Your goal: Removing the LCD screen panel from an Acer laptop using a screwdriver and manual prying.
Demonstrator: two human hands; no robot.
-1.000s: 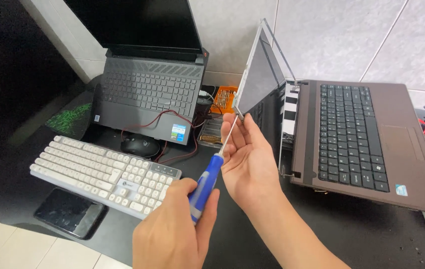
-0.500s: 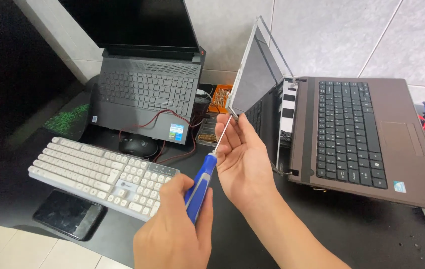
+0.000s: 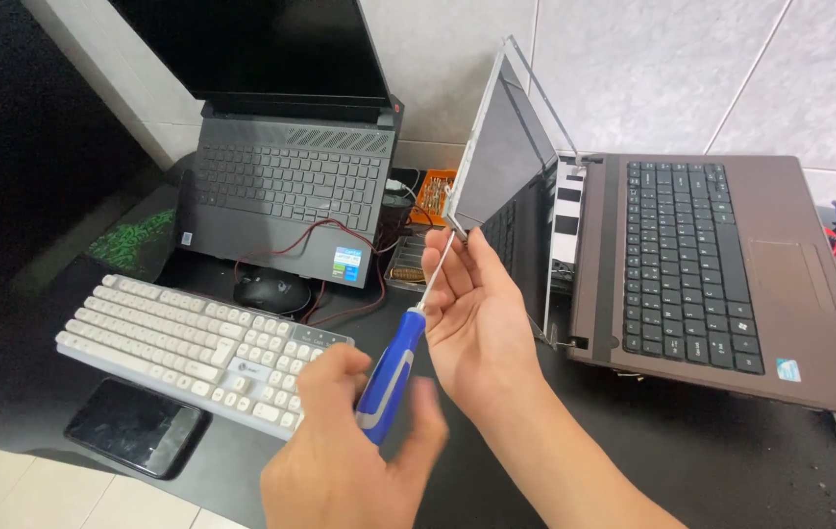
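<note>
Screwdriver [image 3: 393,377]: blue plastic handle with grey inlay, thin bright steel shaft. The left hand [image 3: 344,465] wraps the handle, grip pressed closed around it. The right hand [image 3: 477,318] steadies the shaft, fingertips [image 3: 435,257] pinching it near the tip so the point stays on the lower corner of the screen panel [image 3: 501,162].

Screen panel: flat, glossy, dark, thin metal edge; tilted free of the brown laptop [image 3: 722,264], which lies open at 3 o'clock, matte lid and black keys.

Dark grey laptop [image 3: 291,186]: at 12 o'clock, raised, red wires trailing from it.

White keyboard [image 3: 188,353]: at 9 o'clock, rounded keys. Black mouse [image 3: 271,291] behind it. Black phone [image 3: 139,426]: glassy, at 8 o'clock.

Worktop [image 3: 732,460]: black, matte.
</note>
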